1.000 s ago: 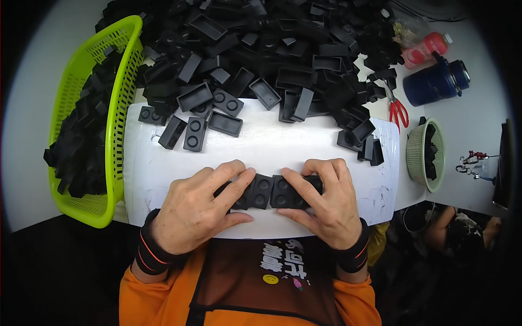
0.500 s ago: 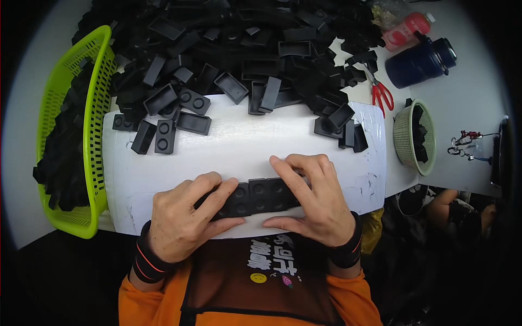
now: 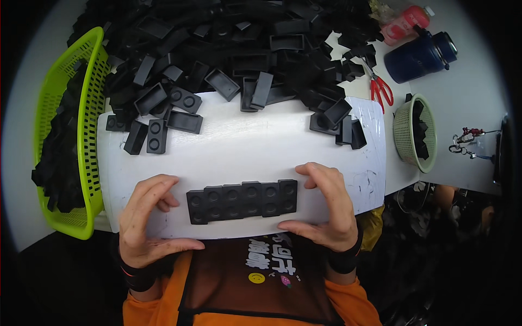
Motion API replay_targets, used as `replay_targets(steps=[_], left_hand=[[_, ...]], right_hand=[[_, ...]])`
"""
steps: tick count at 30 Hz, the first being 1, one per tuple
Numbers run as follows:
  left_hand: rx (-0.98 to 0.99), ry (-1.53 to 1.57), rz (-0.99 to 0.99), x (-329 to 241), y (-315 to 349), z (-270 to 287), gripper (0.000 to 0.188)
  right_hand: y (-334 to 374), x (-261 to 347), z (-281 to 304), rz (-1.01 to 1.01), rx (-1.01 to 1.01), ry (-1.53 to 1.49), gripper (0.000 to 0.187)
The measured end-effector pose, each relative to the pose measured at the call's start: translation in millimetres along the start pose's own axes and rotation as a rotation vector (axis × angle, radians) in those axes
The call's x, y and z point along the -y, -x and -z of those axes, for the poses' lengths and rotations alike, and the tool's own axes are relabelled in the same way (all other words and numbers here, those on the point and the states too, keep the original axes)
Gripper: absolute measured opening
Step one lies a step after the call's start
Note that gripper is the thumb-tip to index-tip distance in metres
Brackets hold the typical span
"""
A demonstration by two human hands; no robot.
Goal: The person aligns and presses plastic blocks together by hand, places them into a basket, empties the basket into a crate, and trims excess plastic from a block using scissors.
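A row of several black two-stud blocks (image 3: pixel 242 201) lies side by side, studs up, on the white board (image 3: pixel 244 141). Their edges are slightly staggered. My left hand (image 3: pixel 149 220) is just left of the row, thumb and fingers apart, not touching it. Off the row's right end, my right hand (image 3: pixel 323 209) curves with its thumb and fingers spread and nothing between them. Both wrists wear dark bands. More loose blocks, such as an upright-studded one (image 3: pixel 156 136) and a hollow-side-up one (image 3: pixel 184 121), rest along the board's far edge.
A big heap of black blocks (image 3: pixel 234 65) covers the far side. At the left stands a green basket (image 3: pixel 89 136) of black pieces. To the right are red-handled scissors (image 3: pixel 381 91), a dark blue bottle (image 3: pixel 416 60), a pink bottle (image 3: pixel 405 25) and a pale small basket (image 3: pixel 403 133).
Both hands have let go of the row and moved apart, the left one leftward and the right one slightly rightward. The whole row now shows uncovered.
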State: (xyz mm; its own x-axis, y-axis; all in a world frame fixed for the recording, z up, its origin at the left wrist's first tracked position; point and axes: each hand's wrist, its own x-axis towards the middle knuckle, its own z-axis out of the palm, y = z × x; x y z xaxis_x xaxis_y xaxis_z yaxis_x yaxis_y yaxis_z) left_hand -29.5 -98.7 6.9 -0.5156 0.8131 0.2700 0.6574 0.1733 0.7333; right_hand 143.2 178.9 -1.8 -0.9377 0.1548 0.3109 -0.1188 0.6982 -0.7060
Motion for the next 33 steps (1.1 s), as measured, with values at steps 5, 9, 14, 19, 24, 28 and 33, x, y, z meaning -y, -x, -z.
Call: replay_targets(steps=[5,9,14,19,24,28,33], left_hand=[[0.018,-0.088,-0.049,-14,-14,-26,0.064],[0.043,-0.049,0.038,-36,4,-26,0.046],[0.179,0.201,0.173,-34,-24,-2,0.027],[-0.028,0.053,0.187,-9,-33,-12,0.023],[-0.086,-0.174,0.138,-22,-16,-7,0.050],[-0.098,-0.204,0.071,-16,4,-18,0.064],[-0.272,-0.064,-0.040,-26,-12,-19,0.063]], right_hand=[[-4,11,-12,0.086,0.045,0.137,0.059],[3,27,4,0.008,0.161,0.000,0.046],[-21,25,14,-0.130,0.288,-0.154,0.032],[-38,17,9,-0.203,0.239,0.132,0.040],[-18,14,23,-0.100,0.148,0.208,0.065],[-4,3,14,0.029,0.141,0.253,0.070],[-13,10,13,-0.032,-0.039,-0.040,0.064]])
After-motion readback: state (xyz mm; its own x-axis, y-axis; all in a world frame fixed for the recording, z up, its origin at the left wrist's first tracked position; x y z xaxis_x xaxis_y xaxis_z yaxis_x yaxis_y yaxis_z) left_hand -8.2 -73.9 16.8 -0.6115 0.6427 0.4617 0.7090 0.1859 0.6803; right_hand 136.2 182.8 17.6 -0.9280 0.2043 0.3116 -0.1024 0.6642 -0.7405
